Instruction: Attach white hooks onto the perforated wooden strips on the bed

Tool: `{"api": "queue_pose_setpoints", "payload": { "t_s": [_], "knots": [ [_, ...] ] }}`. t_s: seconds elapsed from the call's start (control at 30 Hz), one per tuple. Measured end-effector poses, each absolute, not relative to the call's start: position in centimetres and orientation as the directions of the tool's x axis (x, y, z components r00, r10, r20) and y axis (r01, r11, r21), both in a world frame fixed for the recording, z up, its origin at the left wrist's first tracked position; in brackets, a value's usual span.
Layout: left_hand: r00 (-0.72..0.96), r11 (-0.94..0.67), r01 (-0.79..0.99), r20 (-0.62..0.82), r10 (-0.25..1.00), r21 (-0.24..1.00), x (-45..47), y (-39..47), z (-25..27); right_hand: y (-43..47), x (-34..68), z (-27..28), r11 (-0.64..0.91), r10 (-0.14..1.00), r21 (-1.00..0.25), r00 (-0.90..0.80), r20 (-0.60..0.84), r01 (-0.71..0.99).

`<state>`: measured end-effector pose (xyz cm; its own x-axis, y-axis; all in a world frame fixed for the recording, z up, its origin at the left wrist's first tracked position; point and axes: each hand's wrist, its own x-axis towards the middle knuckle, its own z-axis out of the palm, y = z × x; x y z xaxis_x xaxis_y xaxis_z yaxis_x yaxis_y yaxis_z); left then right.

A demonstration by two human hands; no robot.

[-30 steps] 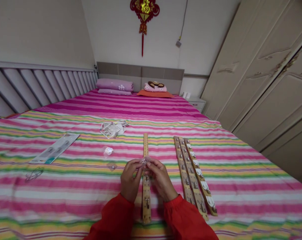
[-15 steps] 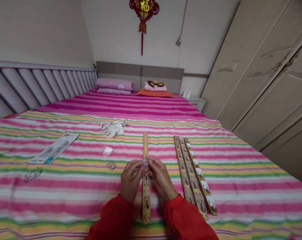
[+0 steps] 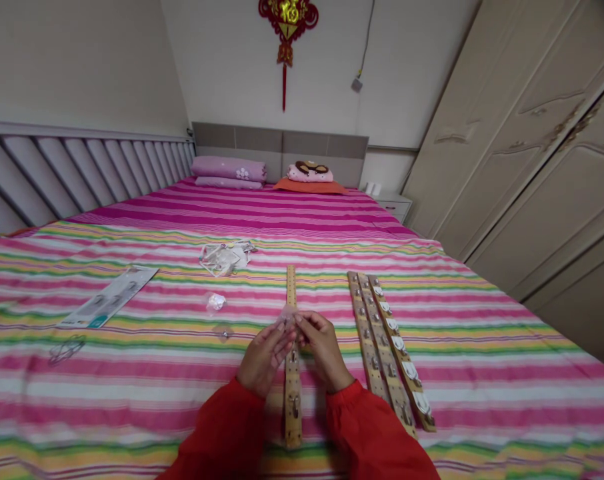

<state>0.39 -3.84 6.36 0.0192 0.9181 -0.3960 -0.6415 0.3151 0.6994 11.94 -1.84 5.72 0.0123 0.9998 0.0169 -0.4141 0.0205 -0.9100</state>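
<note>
Above the wooden strip (image 3: pixel 293 393) on the bed (image 3: pixel 132 407), the right hand (image 3: pixel 326 348) pinches a clear bag (image 3: pixel 287 312); the left hand (image 3: pixel 262 355) curls against it, its grip unclear. A firm pinch, low over the strip, should best guard against small parts spilling. The bag's contents are too small to identify. Towards the bed's left edge, one small packet (image 3: pixel 225 333) holds a metal piece, another packet (image 3: pixel 216 302) something shiny, and a flat pack (image 3: pixel 111 298) hooks.
</note>
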Motion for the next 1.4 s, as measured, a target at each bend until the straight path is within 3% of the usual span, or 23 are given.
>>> {"api": "queue_pose_setpoints", "payload": {
  "t_s": [0.17,0.4,0.57,1.07,1.4],
  "knots": [
    [0.036,0.355,-0.517,-0.395,0.918,0.779,0.5,-3.5,6.0,-0.6,12.3,5.3,-0.023,1.000,-0.925,-0.006,-0.023,-0.379],
    [-0.107,0.121,-0.238,-0.150,0.983,0.964,-0.6,-0.7,5.4,1.8,13.2,4.6,0.030,0.999,-0.956,0.028,0.023,-0.292],
    [-0.077,0.080,-0.207,-0.097,0.992,0.975,-0.6,2.0,5.4,3.5,13.4,4.8,0.023,1.000,-0.960,0.025,0.016,-0.280],
    [-0.091,0.132,-0.124,-0.144,0.985,0.983,-0.3,5.7,2.4,5.5,12.5,1.1,-0.004,0.999,-0.955,0.036,-0.015,-0.296],
    [-0.110,0.066,-0.036,-0.069,0.991,0.997,-0.2,6.1,0.8,5.6,12.3,0.0,-0.010,0.997,-0.964,0.068,-0.029,-0.265]
  ]
}}
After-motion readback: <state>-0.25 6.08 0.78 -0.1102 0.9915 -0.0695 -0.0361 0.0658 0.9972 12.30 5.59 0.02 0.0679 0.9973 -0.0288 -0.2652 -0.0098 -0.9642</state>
